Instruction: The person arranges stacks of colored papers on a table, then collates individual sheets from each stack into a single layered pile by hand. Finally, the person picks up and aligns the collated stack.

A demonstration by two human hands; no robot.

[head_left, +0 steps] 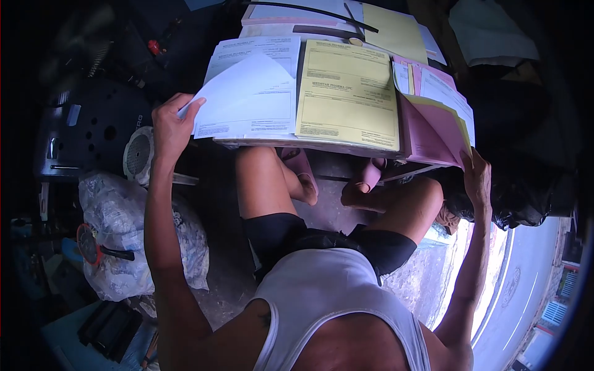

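My left hand [175, 120] pinches the lower left corner of a white printed form [244, 80], curling it up off the white stack beneath. In the middle of the table lies a stack of yellow forms [348, 102], apart from both hands. At the right, my right hand [477, 176] is closed on the near corner of a lifted sheet, yellow on one face. It curls over the pink forms [427, 133]. Part of the right fingers is hidden behind the paper.
More paper stacks [396, 31], a dark strip [315, 13] and a small round lid-like thing [355, 42] lie at the table's back. Under the table edge are my knees. A plastic bag [117, 216] stands at the left, with a dark perforated case [93, 130] behind.
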